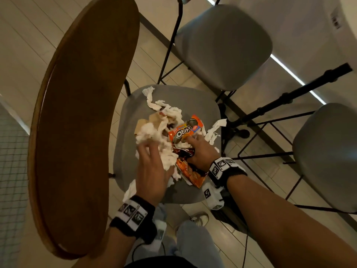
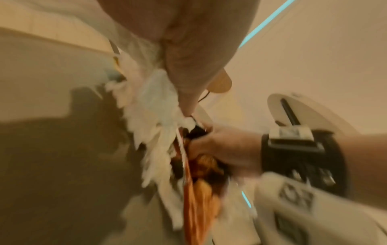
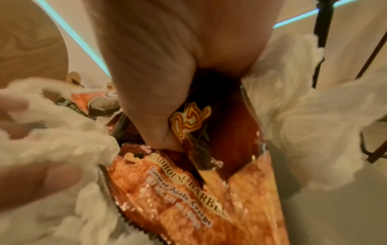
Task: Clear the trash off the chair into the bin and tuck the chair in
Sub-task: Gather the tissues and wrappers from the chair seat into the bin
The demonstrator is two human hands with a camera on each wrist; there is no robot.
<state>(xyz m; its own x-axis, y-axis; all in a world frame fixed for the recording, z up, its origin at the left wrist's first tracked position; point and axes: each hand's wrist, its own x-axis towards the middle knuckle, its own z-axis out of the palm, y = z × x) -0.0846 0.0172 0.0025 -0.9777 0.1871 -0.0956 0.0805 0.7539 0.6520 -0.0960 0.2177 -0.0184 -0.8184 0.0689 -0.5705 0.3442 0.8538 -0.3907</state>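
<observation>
The grey chair seat (image 1: 193, 99) holds a heap of trash: torn white tissue (image 1: 154, 132), an orange cookie wrapper (image 1: 185, 128) and an orange-brown chip bag (image 1: 191, 175). My left hand (image 1: 148, 149) lies on the tissue heap with its fingers curled into the paper; in the left wrist view the tissue (image 2: 155, 107) bunches against the thumb. My right hand (image 1: 191, 146) grips the chip bag at its crumpled top. In the right wrist view, the thumb pinches the chip bag (image 3: 188, 190), with tissue (image 3: 293, 132) beside it. The bin is not in view.
A round wooden table (image 1: 83, 122) stands close on the left of the chair. Two more grey chairs (image 1: 222, 47) (image 1: 328, 157) stand behind and to the right. A black tripod leg (image 1: 289, 95) crosses the floor. My shoe (image 1: 200, 218) is just below the seat's front edge.
</observation>
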